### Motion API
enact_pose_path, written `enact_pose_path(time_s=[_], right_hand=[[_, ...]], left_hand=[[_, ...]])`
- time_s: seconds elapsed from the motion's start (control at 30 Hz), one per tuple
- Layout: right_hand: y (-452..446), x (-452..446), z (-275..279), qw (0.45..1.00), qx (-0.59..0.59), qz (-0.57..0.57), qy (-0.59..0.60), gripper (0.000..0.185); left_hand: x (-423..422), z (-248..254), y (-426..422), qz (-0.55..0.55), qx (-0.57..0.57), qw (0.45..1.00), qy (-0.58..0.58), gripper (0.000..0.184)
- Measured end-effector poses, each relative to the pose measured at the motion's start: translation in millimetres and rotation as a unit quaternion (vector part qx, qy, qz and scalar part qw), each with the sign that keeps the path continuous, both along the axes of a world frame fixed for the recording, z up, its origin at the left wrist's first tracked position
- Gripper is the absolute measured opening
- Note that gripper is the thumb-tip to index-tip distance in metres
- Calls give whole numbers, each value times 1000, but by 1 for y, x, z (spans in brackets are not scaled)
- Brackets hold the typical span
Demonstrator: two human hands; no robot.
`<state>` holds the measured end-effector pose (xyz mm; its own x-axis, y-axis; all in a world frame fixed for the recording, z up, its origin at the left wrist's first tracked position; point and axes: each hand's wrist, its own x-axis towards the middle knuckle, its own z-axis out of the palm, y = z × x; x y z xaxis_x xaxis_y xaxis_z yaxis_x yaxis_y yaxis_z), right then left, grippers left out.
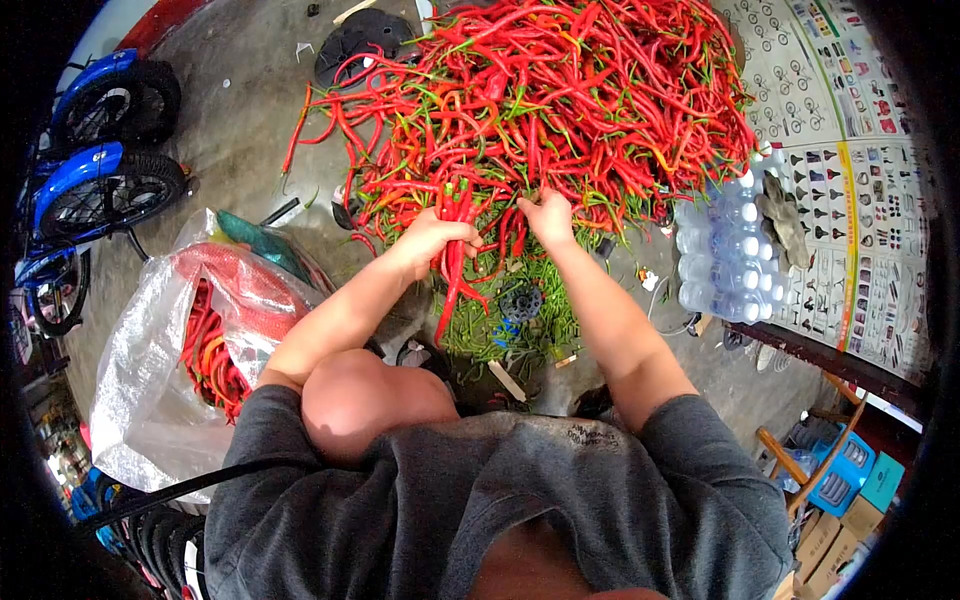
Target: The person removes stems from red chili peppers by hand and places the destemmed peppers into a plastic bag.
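Observation:
A large heap of long red chili peppers [590,90] with green stems spreads over the floor at the top of the head view. My left hand [432,240] is closed around a bunch of red peppers [455,270], their stems up and tips hanging down. To its right, at the heap's near edge, my right hand [548,215] has thumb and fingers pinched together near a green stem; what lies between them is too small to make out. Below both hands, many loose green stems [520,340] cover the floor around a black round part [521,300].
A clear plastic bag [140,370] with red peppers inside stands at left, below blue-fendered wheels [115,195]. Packed water bottles [725,250] lie at right beside a printed poster sheet [825,200]. A blue plastic stool [842,468] and cardboard boxes [830,550] are at lower right.

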<state>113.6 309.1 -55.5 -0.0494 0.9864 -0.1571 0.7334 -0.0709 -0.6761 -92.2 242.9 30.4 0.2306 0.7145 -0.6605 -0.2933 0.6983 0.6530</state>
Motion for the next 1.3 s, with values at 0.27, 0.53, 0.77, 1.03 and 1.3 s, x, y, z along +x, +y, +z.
enact_pose_path(time_s=[0.27,0.53,0.77,1.03,1.3], right_hand=[[-32,0,75,976,-39,-34,210,13],[-33,-8,118,930,-215,-28,297,11],[-36,3,130,719,-444,-16,534,10],[-42,5,120,636,-391,22,664,14],[-55,19,143,620,-423,203,629,25]], left_hand=[[14,-2,-2,-16,55,998,4,38],[28,9,-6,21,163,986,39,27],[16,13,0,-88,203,975,12,23],[17,28,5,-83,126,985,-90,20],[-4,33,18,-242,277,926,87,22]])
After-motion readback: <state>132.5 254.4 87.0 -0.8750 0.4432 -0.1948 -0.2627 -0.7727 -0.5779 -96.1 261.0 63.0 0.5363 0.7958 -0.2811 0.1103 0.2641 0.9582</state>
